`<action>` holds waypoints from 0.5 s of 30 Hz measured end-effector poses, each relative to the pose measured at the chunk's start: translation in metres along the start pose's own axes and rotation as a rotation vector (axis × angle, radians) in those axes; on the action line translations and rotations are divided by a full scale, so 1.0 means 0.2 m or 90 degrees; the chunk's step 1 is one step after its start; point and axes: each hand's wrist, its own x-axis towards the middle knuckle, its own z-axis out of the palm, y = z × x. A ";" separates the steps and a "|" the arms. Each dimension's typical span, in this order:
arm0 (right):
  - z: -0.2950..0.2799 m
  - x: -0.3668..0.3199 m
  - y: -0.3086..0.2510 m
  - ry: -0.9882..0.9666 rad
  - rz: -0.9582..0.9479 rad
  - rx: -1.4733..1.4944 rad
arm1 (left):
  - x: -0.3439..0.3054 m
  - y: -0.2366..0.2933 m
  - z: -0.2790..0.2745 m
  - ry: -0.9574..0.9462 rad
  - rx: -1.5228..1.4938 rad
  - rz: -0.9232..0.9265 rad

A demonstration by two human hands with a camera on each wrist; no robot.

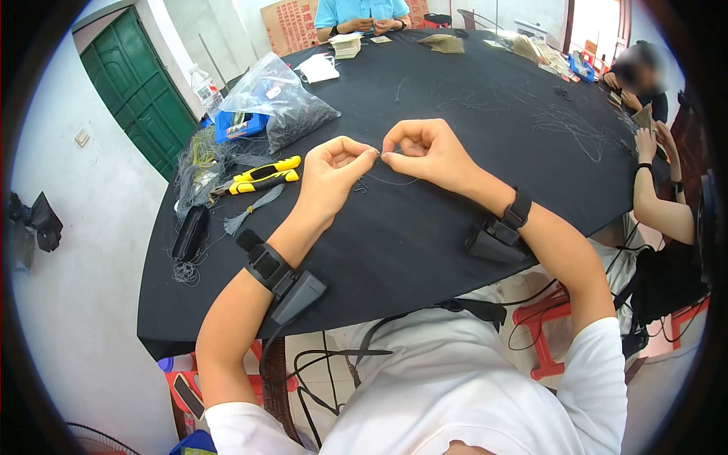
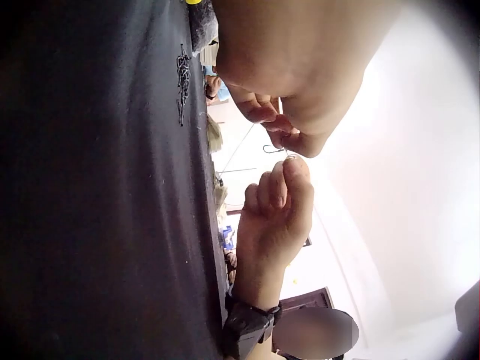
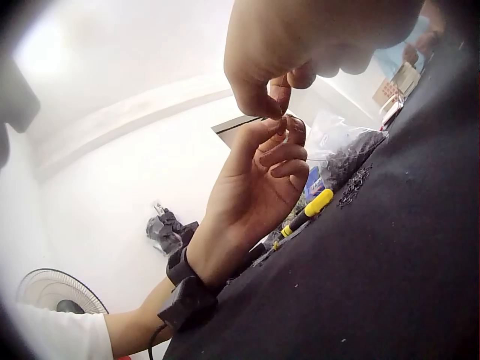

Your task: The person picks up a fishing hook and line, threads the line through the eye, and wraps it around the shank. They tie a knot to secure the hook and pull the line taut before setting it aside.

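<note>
Over black cloth [image 1: 432, 243], left hand [image 1: 334, 176] and right hand [image 1: 435, 155] pinch a hook [image 2: 273, 150] and line [image 2: 241, 146].

Bright light fills the head view, strongest at the doorway [image 1: 597, 26], which glares white at upper right; the lens curves the edge of the counter [image 1: 455, 227] and blackens the corners. The left wrist view blows out the white background [image 2: 405, 142] behind shadowed fingers [image 2: 277, 184]; the right wrist view is hazy, brightest at upper left, fine detail soft

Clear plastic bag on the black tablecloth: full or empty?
Partly full: the clear plastic bag holds small dark pieces low down; its upper part is see-through.
</note>
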 end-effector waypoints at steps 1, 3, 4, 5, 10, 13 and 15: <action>0.00 0.00 0.00 0.005 -0.002 -0.002 | 0.00 0.00 0.00 -0.007 0.002 0.001; 0.00 0.00 0.00 0.025 -0.004 -0.015 | 0.00 0.00 0.00 -0.021 0.007 0.004; 0.00 0.01 0.01 0.041 -0.004 -0.027 | 0.00 0.00 0.00 -0.023 0.009 0.002; 0.00 0.01 0.01 0.057 -0.005 -0.040 | 0.00 0.00 0.00 -0.025 0.012 0.000; -0.01 0.01 0.00 0.066 0.034 -0.013 | 0.00 0.01 -0.01 -0.043 0.002 0.001; -0.01 0.01 0.02 0.054 0.072 0.018 | 0.00 0.00 -0.02 -0.055 0.002 0.009; 0.00 0.01 0.04 0.041 0.103 0.069 | 0.00 0.00 -0.02 -0.070 0.005 0.017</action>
